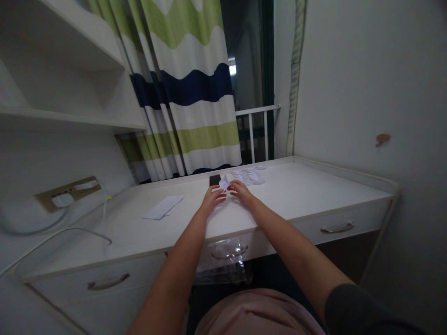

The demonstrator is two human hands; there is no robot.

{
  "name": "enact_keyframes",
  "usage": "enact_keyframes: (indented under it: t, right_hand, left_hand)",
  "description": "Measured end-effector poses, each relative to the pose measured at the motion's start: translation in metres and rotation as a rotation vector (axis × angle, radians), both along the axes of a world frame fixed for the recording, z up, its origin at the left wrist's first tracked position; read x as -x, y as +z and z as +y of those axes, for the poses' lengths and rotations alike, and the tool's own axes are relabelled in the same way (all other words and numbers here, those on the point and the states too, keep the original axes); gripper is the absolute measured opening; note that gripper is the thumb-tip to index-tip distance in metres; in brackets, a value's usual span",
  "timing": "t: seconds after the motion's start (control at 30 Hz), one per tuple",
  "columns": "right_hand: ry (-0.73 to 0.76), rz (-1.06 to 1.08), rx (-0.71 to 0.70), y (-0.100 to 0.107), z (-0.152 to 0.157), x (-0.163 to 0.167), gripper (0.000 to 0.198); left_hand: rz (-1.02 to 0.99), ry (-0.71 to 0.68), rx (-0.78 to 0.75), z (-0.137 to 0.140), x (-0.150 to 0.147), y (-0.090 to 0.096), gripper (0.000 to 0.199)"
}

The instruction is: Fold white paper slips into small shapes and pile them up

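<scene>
A small piece of white folded paper [224, 182] is held up between both hands over the desk [279, 200]. My left hand [211, 199] grips its lower left side with thumb and forefinger, the other fingers loosely curled. At its right edge, my right hand [240, 191] pinches the paper, the lower fingers apart from it. The exact folds are too small to make out. Just behind lies a dark flat rectangular object [214, 179], partly covered by the paper and fingers. Several white folded paper pieces [249, 175] lie in a cluster beyond my right hand.
Flat white paper sheets [163, 207] lie to the left. A white cable [75, 229] crosses the desk's left end near a wall socket [66, 193]. Clear plastic [226, 260] hangs at the middle drawer. A striped curtain [199, 111] and railing [258, 111] stand behind; shelves overhang at left.
</scene>
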State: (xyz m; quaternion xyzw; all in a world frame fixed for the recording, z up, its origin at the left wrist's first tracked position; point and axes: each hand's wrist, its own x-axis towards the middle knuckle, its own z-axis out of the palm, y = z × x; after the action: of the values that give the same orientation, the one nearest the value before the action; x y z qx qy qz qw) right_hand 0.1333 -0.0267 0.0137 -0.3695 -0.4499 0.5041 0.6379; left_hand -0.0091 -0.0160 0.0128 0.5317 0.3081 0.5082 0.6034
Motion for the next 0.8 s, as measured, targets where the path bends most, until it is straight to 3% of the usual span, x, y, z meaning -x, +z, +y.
enact_keyframes:
  t: [0.2, 0.47, 0.63, 0.8]
  right_hand:
    - [-0.001, -0.057, 0.04, -0.008, 0.007, 0.0, 0.019]
    - [0.003, -0.175, 0.025, -0.014, 0.011, 0.001, 0.021]
    - [-0.192, -0.223, -0.151, -0.009, 0.014, -0.002, 0.017]
    - [-0.218, -0.248, -0.214, -0.008, 0.016, -0.003, 0.016]
  left_hand:
    - [0.019, 0.129, 0.009, 0.009, 0.0, -0.002, 0.014]
    - [0.189, 0.34, -0.088, 0.019, 0.001, -0.01, 0.004]
    - [0.295, 0.419, -0.18, 0.022, 0.003, -0.013, 0.002]
    - [0.386, 0.49, -0.244, 0.024, 0.007, -0.015, 0.005]
